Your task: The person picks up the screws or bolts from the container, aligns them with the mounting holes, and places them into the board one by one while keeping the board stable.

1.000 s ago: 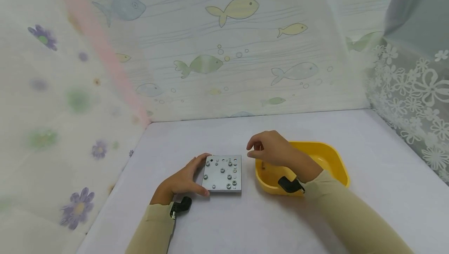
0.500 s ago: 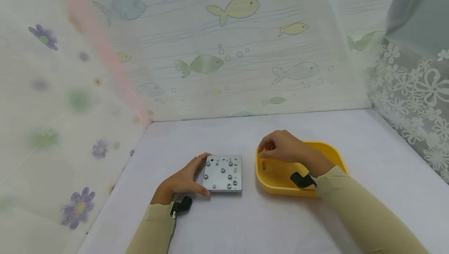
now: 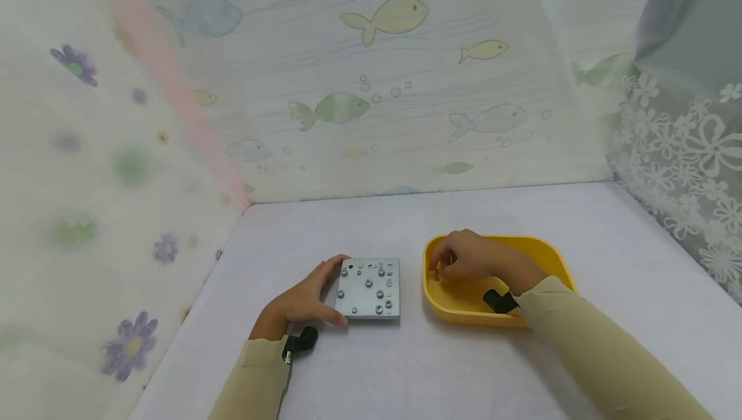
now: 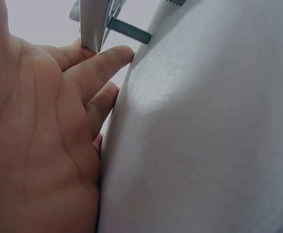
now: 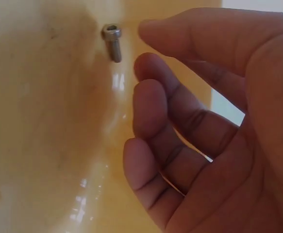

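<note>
A square silver metal plate [image 3: 361, 301] with several socket-head screws set in it sits at the middle of the table. My left hand [image 3: 301, 297] holds its left side, thumb at the near corner and fingers at the far one. In the left wrist view, a dark threaded screw end [image 4: 129, 30] sticks out from the plate's underside. Inside the yellow tray [image 3: 481, 317], my right hand [image 3: 471, 256] reaches down with fingers loosely bent. A socket-head screw [image 5: 113, 42] lies in the tray just off the thumb and fingertips, untouched.
The tray stands right of the plate on a white-covered table [image 3: 348, 368]. Curtains printed with fish [image 3: 400, 14] and flowers [image 3: 132, 346] close off the back and left side. A lace-patterned sheet [image 3: 690, 149] hangs at the right.
My right hand has moved right from beside the tray's left rim, then down into the tray toward the screw. My left hand and the plate have stayed put.
</note>
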The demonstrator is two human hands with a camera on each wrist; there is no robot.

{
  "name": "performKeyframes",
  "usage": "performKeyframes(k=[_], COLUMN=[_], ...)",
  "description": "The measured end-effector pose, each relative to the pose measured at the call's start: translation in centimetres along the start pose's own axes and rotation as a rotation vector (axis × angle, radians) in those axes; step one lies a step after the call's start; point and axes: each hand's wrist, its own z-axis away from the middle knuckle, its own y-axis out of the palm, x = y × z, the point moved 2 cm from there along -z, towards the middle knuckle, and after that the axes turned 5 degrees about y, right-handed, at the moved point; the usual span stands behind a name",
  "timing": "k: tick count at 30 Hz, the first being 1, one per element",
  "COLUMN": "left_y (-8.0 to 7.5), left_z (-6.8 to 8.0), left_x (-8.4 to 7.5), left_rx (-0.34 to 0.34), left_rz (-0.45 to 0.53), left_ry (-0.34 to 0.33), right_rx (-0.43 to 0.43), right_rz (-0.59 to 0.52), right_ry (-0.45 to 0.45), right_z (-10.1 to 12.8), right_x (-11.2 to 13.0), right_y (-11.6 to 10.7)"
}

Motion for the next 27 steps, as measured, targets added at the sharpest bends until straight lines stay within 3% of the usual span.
performKeyframes(k=[10,27], left_y=[0.08,0.12], left_z=[-0.08,0.01], left_x=[0.28,0.31], left_rx=[-0.008,-0.012], left_rz=[0.001,-0.004], left_ry=[0.003,-0.005], right_rx=[0.026,0.056], right_rz=[-0.004,0.019], right_ry=[-0.018,0.037], right_z=[-0.32,-0.37], right_x=[-0.48,-0.85], right_y=[0.6,0.72])
